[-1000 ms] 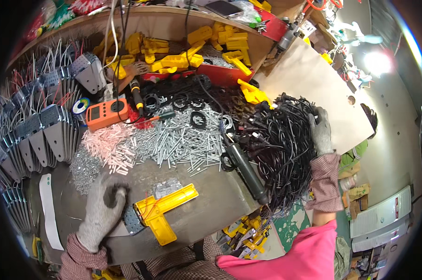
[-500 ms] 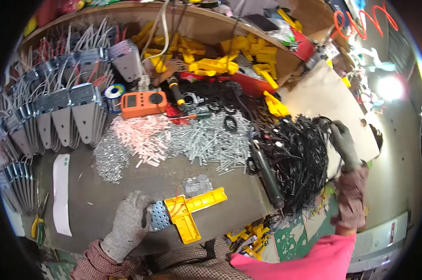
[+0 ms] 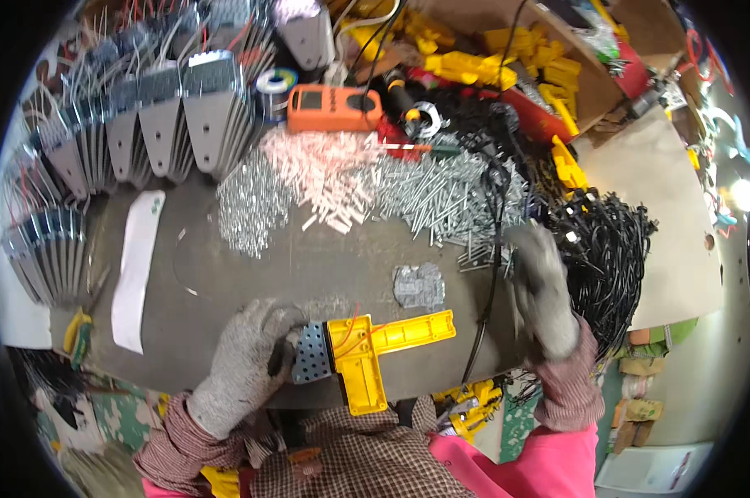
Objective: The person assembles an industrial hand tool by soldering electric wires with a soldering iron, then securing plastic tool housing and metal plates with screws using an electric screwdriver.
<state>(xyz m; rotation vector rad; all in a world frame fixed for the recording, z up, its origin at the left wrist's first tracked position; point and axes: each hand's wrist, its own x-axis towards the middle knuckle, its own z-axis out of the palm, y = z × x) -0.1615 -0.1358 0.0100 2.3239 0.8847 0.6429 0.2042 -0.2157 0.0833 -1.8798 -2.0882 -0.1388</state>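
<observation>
My gloved left hand (image 3: 246, 357) grips the edge of a perforated blue-grey metal plate (image 3: 312, 353). That plate joins a yellow plastic handle shell (image 3: 360, 373), whose hollow inside faces up with a thin red-orange wire (image 3: 354, 325) in it. Over the right part of the bench is my gloved right hand (image 3: 547, 290), somewhat blurred, its fingers closed at a black cable (image 3: 489, 303). The cable hangs down past the bench's near edge. A small clear-grey plastic piece (image 3: 419, 285) lies just beyond the yellow shell.
Piles of silver screws (image 3: 441, 195), pink tubes (image 3: 329, 178) and small metal bits (image 3: 252, 207) cover the middle. Behind them stands an orange multimeter (image 3: 333, 108). Grey metal brackets (image 3: 213, 124) line the left; a black cable bundle (image 3: 616, 257) lies right, beside a pale board (image 3: 674, 207).
My right hand has come from the cable bundle back toward the middle, bringing a black cable. The view has shifted; my left hand still holds the plate with the yellow shell.
</observation>
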